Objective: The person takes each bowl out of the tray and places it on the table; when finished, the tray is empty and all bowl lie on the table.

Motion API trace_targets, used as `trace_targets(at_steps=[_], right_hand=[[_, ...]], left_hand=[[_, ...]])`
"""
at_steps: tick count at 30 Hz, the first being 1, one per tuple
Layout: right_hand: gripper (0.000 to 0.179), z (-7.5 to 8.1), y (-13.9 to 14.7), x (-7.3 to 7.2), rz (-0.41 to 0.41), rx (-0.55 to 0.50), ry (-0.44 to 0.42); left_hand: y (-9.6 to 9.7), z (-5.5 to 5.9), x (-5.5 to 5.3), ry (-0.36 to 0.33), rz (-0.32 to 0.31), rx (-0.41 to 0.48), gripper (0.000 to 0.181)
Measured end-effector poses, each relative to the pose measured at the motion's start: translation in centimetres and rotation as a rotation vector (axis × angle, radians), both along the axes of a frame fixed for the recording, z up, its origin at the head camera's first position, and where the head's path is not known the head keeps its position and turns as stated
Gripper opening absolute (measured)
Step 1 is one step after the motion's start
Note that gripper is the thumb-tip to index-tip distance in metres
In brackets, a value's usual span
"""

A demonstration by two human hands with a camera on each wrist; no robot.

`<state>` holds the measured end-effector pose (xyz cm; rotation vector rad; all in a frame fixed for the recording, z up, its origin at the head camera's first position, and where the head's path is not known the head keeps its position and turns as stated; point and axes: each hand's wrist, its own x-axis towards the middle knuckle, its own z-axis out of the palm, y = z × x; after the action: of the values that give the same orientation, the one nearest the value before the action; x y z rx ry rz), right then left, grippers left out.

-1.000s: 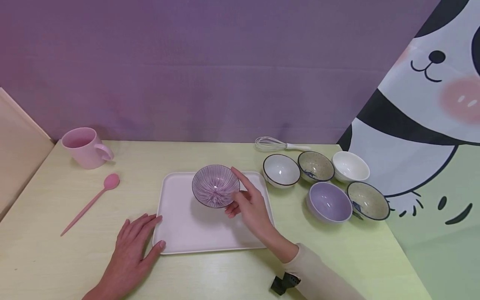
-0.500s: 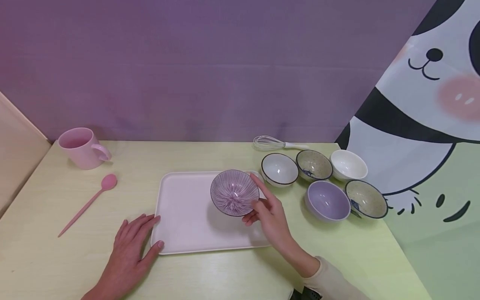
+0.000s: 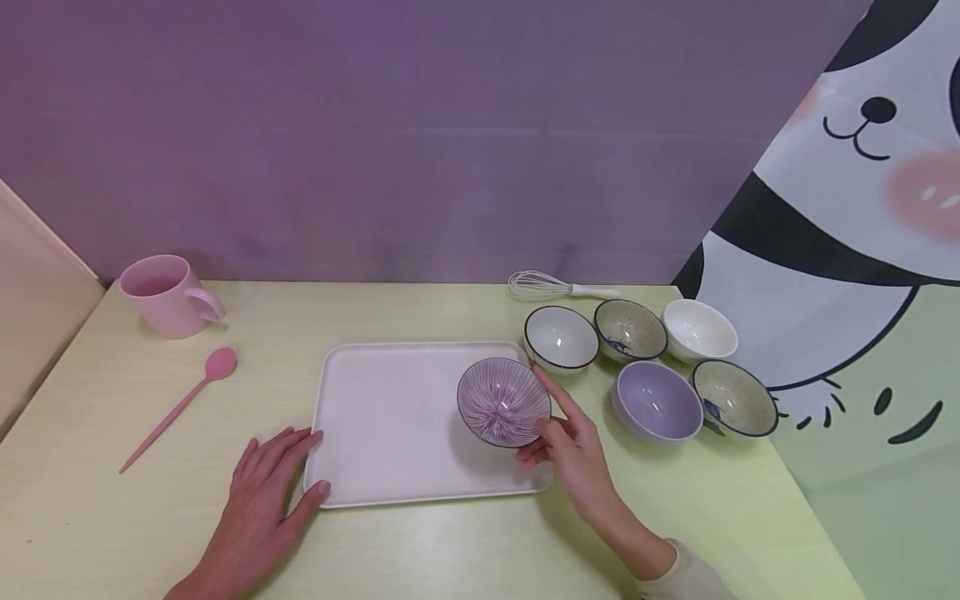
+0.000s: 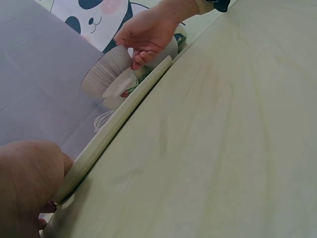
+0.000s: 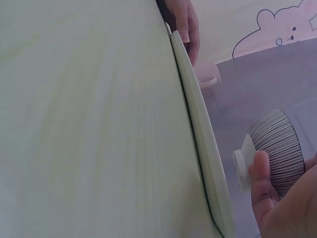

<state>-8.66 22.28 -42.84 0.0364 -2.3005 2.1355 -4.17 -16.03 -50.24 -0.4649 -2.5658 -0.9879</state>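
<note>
My right hand (image 3: pixel 573 454) grips a purple-striped bowl (image 3: pixel 502 402) by its right side, holding it above the right part of a pale pink tray (image 3: pixel 390 425). In the right wrist view the striped bowl (image 5: pixel 277 148) shows its outer wall and white foot, raised off the tray, with the thumb against it. My left hand (image 3: pixel 258 504) rests at the tray's left edge, fingers loosely spread, fingertips and thumb touching the rim. In the left wrist view part of the left hand (image 4: pixel 29 178) shows beside the tray's edge (image 4: pixel 114 126).
Several bowls stand at right: a dark-rimmed white one (image 3: pixel 561 337), two speckled ones (image 3: pixel 630 329), a plain white one (image 3: pixel 700 330) and a purple one (image 3: pixel 657 402). A whisk (image 3: pixel 555 287) lies behind them. At left are a pink mug (image 3: pixel 168 298) and a pink spoon (image 3: pixel 180 408).
My right hand has carried the striped bowl rightward and somewhat nearer, from over the tray's middle to over its right side. My left hand has stayed at the tray's left edge.
</note>
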Motion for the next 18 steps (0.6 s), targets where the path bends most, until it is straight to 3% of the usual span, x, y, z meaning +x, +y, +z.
trace_targets(at_steps=[18], right_hand=[[0.068,-0.4,4.3,2.0,-0.057,0.045,0.033]], left_hand=[[0.0,-0.1,0.0,-0.001,0.001,0.0,0.061]])
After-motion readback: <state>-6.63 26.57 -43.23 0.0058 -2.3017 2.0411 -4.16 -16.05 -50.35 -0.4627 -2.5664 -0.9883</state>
